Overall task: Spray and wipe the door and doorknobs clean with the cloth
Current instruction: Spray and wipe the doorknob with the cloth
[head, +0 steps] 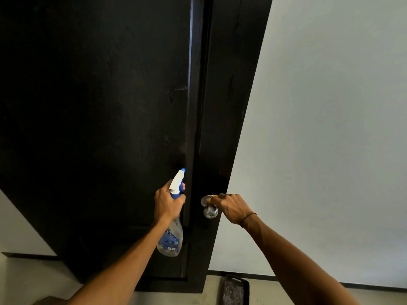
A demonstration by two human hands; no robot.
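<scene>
A tall black door [110, 106] fills the left and middle of the head view. My left hand [167, 201] grips a clear spray bottle [170, 238] by its white and blue trigger head, nozzle aimed up at the door face. A faint mist hangs above the nozzle. A silver doorknob [210, 211] sticks out near the door's right edge. My right hand [231, 205] is curled around a small bit of orange-yellow cloth [212, 198], pressed against the knob's round plate just above the knob. Most of the cloth is hidden inside the fist.
A pale wall [319, 128] runs to the right of the door, with a dark skirting strip along the floor. A dark mat or tray [234, 290] lies on the floor below the door's right edge. A lighter floor shows at the lower left.
</scene>
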